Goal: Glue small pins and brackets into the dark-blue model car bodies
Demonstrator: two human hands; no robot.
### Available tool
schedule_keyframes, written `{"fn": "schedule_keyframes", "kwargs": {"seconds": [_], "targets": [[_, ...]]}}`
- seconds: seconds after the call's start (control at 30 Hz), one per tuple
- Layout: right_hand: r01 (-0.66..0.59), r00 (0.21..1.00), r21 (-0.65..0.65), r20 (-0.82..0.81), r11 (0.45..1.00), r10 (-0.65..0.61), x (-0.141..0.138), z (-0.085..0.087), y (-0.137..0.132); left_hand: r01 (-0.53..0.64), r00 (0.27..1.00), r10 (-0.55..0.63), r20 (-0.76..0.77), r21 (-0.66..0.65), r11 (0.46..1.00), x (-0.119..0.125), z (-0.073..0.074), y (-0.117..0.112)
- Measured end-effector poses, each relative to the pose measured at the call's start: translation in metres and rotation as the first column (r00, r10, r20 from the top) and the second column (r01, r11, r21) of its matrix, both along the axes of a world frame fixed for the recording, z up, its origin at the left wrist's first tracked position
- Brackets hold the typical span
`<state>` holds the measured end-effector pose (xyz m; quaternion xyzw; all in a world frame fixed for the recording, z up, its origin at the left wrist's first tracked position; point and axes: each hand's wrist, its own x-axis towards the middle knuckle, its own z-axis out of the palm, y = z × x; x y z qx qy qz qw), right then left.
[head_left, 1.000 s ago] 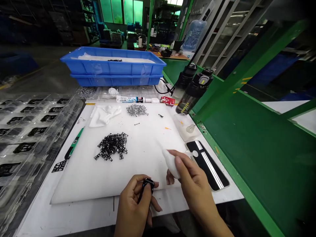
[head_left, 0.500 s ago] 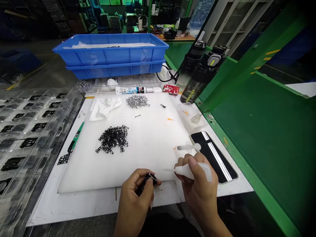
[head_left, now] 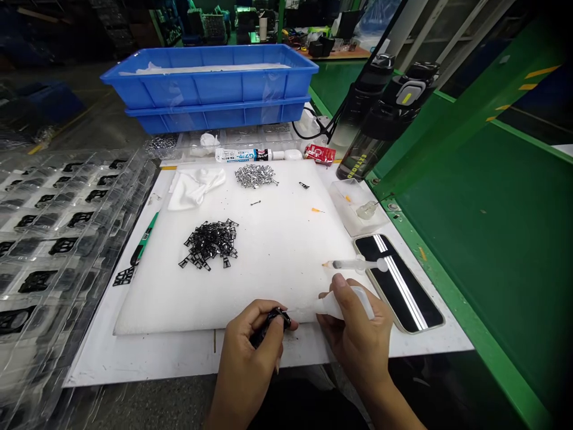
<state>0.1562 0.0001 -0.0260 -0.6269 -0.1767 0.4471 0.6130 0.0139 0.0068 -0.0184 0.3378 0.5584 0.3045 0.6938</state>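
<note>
Near the front edge of the white foam pad [head_left: 268, 280], my left hand [head_left: 250, 352] is closed on a small black plastic part [head_left: 264, 332], mostly covered by the fingers. My right hand [head_left: 362, 334] grips a translucent white squeeze bottle [head_left: 332, 304] on its side. The bottle's thin clear nozzle points left, its tip at or very close to the black part; whether they touch I cannot tell. Beyond the left hand lies a pile of small black frames [head_left: 210, 242]. Further back is a heap of small silvery metal pieces [head_left: 255, 175]. A syringe [head_left: 353, 264] lies just beyond the right hand.
A phone [head_left: 403, 286] and a clear tray [head_left: 353, 215] lie on the right, with dark bottles [head_left: 380, 125] behind. Stacked blue bins [head_left: 215, 89] stand at the back. A green cutter knife [head_left: 147, 239], a white cloth [head_left: 194, 188] and clear part trays [head_left: 58, 245] are on the left.
The squeeze bottle in my right hand has come closer to the black part, its nozzle now reaching it or nearly so. The camera view has shifted slightly.
</note>
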Motion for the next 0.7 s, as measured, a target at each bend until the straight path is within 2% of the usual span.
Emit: {"fn": "schedule_keyframes", "kwargs": {"seconds": [0.17, 0.37, 0.53, 0.7], "targets": [[-0.002, 1.0, -0.008, -0.014, 1.0, 0.002, 0.0002, 0.0024, 0.0001, 0.01, 1.0, -0.009, -0.013, 0.015, 1.0, -0.0018, -0.0011, 0.0007], [-0.045, 0.998, 0.008, 0.054, 0.999, 0.044, 0.0009, -0.0011, -0.0009, 0.025, 0.998, -0.024, -0.065, 0.02, 0.999, -0.0017, -0.0003, 0.0019], [-0.057, 0.993, -0.004, 0.106, 0.998, 0.057, 0.0014, -0.0024, -0.0015, -0.017, 0.998, 0.018, -0.061, 0.02, 1.0, 0.0003, -0.0005, 0.0005], [-0.061, 0.99, -0.019, 0.126, 0.998, 0.063, 0.0021, -0.0026, -0.0016, -0.011, 0.998, 0.012, -0.061, 0.01, 1.0, 0.0003, -0.0005, 0.0012]]}}
